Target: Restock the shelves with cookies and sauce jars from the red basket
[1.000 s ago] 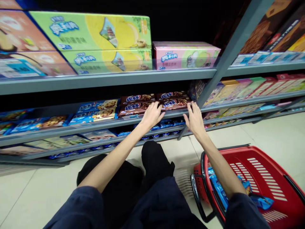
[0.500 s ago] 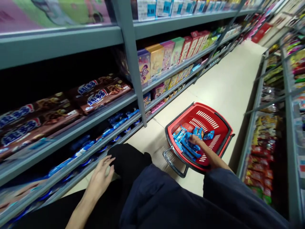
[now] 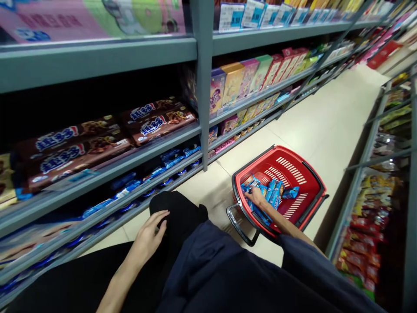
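Dark blue sleeves fill the bottom of the view, where a person crouches on a pale floor (image 3: 325,126) in a shop aisle. Nearest, the left hand (image 3: 148,238) lies palm down on a black-clad knee (image 3: 182,213), its fingers loosely spread and holding nothing. Just beyond, to the right, the right hand (image 3: 257,198) reaches into a red basket (image 3: 309,174) standing on the floor beside the knee; its fingers rest on a heap of blue snack packets (image 3: 272,193) in the near half of the basket, though whether they are pinching one cannot be told. A black handle (image 3: 239,226) hangs down at the basket's near end.

To the left, grey shelves (image 3: 97,58) run the length of the aisle. A low shelf near the knee carries more blue packets (image 3: 172,158); the one above it holds brown cookie packs (image 3: 156,119) stacked two high. A grey upright post (image 3: 203,87) divides the bays. Past it stand colourful boxes (image 3: 241,80) in purple, orange, pink, green and red, with price tags (image 3: 254,13) lining the shelf edge overhead. Farther right, across the aisle, another rack holds bagged snacks (image 3: 361,234), blurred at the picture's edge.
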{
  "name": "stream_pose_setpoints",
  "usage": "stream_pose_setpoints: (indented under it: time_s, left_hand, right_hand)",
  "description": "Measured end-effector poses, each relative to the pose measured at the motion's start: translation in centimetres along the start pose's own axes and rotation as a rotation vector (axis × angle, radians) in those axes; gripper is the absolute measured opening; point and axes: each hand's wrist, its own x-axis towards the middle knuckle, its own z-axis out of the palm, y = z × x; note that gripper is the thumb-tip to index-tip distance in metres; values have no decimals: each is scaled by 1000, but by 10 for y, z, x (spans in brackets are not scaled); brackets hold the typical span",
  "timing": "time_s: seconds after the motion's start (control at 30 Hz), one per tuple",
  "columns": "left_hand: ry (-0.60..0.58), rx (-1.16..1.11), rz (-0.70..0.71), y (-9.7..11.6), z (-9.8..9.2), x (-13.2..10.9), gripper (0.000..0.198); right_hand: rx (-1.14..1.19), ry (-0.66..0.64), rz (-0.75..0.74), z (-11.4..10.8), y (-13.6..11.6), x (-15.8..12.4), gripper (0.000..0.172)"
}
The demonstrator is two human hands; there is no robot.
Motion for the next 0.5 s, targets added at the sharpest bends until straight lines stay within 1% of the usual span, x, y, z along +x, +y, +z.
stream_pose_setpoints:
  time_s: [0.07, 0.13, 0.2, 0.23, 0.27, 0.3, 0.33, 0.37, 0.43, 0.5]
  left_hand:
    - [7, -46, -62, 9, -3, -3, 53]
    - [21, -112, -134, 24, -7, -4, 55]
    - [46, -235, -170, 46, -9, 0, 56]
    - [60, -320, -173, 59, -10, 3, 56]
    - [71, -415, -164, 74, -11, 6, 55]
    - [80, -512, -145, 90, -11, 9, 54]
    - [95, -606, -120, 106, -12, 12, 54]
    - [106, -692, -92, 120, -13, 15, 55]
    - [169, -849, -50, 143, -16, 20, 57]
    - [269, -975, -42, 154, -23, 22, 57]
  right_hand:
    - [39, 68, -7, -39, -4, 1, 36]
    - [167, 199, -27, -87, -15, -2, 50]
    - [427, 355, -85, -130, -36, -11, 53]
    - [568, 414, -127, -145, -50, -17, 51]
    - [695, 449, -170, -154, -67, -23, 47]
    - [796, 448, -211, -156, -85, -30, 42]
    - [880, 417, -241, -152, -104, -36, 36]
    - [955, 356, -258, -143, -123, -41, 32]
    - [1081, 178, -264, -115, -161, -48, 29]
    - [1151, -23, -275, -80, -197, -51, 35]
